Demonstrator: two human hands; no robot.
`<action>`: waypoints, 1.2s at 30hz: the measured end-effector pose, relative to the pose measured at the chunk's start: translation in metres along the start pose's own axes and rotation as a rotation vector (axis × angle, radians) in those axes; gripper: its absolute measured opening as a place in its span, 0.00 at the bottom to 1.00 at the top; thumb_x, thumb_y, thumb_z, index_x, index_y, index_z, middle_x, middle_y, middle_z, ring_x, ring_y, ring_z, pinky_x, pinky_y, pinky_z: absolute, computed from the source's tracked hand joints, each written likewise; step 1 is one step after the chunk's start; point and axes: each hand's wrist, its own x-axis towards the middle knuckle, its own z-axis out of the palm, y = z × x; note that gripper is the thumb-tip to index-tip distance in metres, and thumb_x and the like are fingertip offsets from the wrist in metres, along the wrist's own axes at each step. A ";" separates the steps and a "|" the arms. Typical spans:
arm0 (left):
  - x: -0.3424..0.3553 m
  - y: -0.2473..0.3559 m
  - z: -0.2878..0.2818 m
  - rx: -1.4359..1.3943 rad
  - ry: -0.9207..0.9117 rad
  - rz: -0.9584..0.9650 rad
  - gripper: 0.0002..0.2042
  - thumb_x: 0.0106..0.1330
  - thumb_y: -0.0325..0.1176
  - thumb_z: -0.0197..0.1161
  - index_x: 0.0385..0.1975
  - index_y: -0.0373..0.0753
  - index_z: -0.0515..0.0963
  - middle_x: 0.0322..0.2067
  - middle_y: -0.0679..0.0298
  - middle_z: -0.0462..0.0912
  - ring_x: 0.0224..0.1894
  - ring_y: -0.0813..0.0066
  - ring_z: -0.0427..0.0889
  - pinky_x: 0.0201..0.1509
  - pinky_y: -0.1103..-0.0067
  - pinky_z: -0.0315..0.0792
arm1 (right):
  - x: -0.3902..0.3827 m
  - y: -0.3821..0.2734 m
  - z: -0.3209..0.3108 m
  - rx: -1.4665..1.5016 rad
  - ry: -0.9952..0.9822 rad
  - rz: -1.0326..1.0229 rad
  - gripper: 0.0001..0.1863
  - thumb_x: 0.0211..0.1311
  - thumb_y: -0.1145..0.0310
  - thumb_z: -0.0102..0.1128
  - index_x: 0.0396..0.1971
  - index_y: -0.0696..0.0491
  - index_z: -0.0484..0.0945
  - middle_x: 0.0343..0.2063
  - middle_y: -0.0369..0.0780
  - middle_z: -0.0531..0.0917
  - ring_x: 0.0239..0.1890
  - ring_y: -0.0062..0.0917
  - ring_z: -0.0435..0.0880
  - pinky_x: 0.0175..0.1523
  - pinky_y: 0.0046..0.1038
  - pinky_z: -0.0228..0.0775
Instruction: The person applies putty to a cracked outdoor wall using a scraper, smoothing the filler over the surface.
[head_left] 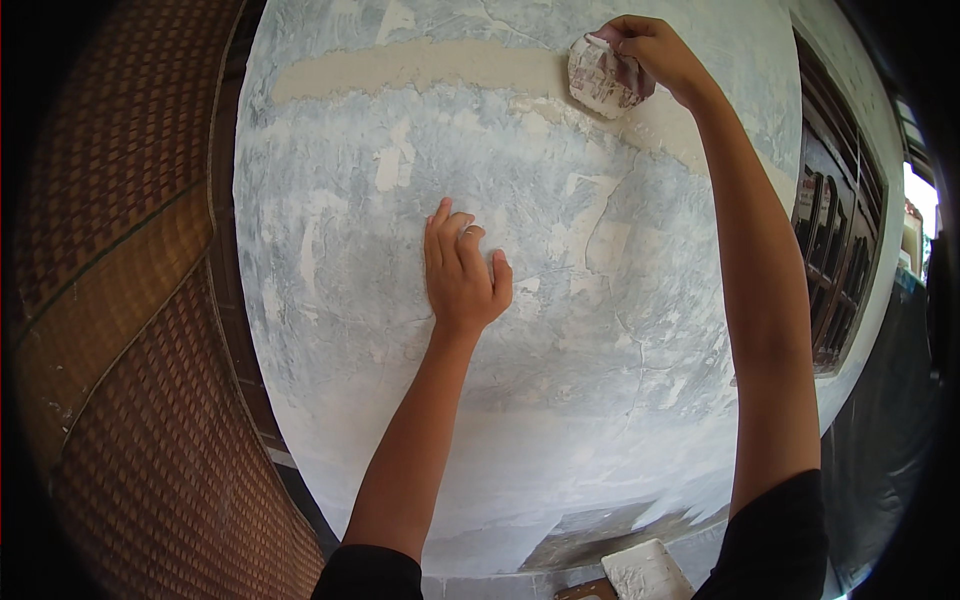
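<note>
My right hand [645,50] is closed on a flat, putty-caked scraper [605,85] with white and brownish smears, held against the upper wall at the right part of a horizontal band of cream putty [420,70]. My left hand [462,265] rests lower, near the middle of the grey-white patchy wall [340,260], with its fingers apart and bent and their tips touching the surface. A small pale spot shows between its fingers, too small to make out.
A woven brown screen [120,180] runs down the left. A dark wooden window [830,250] and black sheeting [870,430] are at the right. A putty-smeared white tray [645,570] and a brown board [585,592] lie low beside the wall's base.
</note>
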 end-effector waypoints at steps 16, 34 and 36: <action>-0.003 -0.005 -0.003 0.010 -0.008 0.000 0.15 0.60 0.30 0.56 0.46 0.35 0.66 0.50 0.49 0.71 0.64 0.39 0.67 0.67 0.45 0.58 | -0.008 -0.051 0.034 0.007 -0.164 0.011 0.17 0.65 0.73 0.49 0.51 0.57 0.80 0.21 0.39 0.83 0.15 0.21 0.78 0.20 0.27 0.71; -0.002 -0.003 -0.002 -0.001 0.001 0.002 0.15 0.60 0.31 0.56 0.46 0.35 0.67 0.49 0.49 0.71 0.64 0.39 0.68 0.67 0.45 0.58 | -0.008 -0.082 0.027 -0.106 -0.229 0.126 0.14 0.68 0.69 0.54 0.46 0.62 0.83 0.25 0.44 0.84 0.20 0.27 0.82 0.24 0.30 0.77; -0.002 -0.003 -0.001 0.004 0.002 0.004 0.15 0.60 0.31 0.56 0.46 0.35 0.67 0.49 0.49 0.71 0.64 0.39 0.67 0.67 0.45 0.58 | -0.007 -0.078 0.029 -0.103 -0.191 0.104 0.14 0.68 0.70 0.53 0.45 0.62 0.83 0.25 0.44 0.85 0.20 0.28 0.83 0.24 0.30 0.77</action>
